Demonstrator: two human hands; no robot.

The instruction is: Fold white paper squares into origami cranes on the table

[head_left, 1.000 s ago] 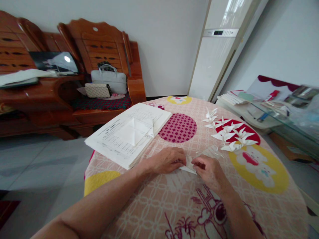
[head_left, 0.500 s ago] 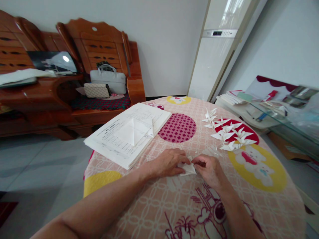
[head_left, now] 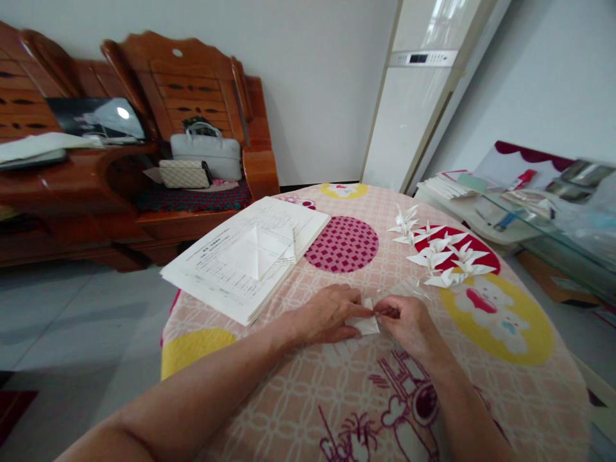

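Observation:
A small folded piece of white paper [head_left: 366,326] lies on the patterned tablecloth [head_left: 289,398] between my two hands. My left hand [head_left: 332,314] comes in from the left, its thumb and index finger pressing on the paper. At the paper's right edge, my right hand [head_left: 402,317] pinches with thumb and fingertips closed on it. The fingers partly cover the paper, so its full folded shape is hidden. Several folded white paper cranes [head_left: 433,258] stand beyond my right hand, at the right of the table.
A stack of printed sheets [head_left: 206,263] with creased square paper [head_left: 262,253] on top lies at the left. Behind are a wooden chair [head_left: 197,83] with bags and a tall white cabinet-like unit [head_left: 409,109]. A glass-edged shelf [head_left: 539,231] with clutter stands right.
My left index finger has extended across the paper toward my right fingertips, and a paper flap now shows above it. Both hands stay in nearly the same place; the view has shifted slightly.

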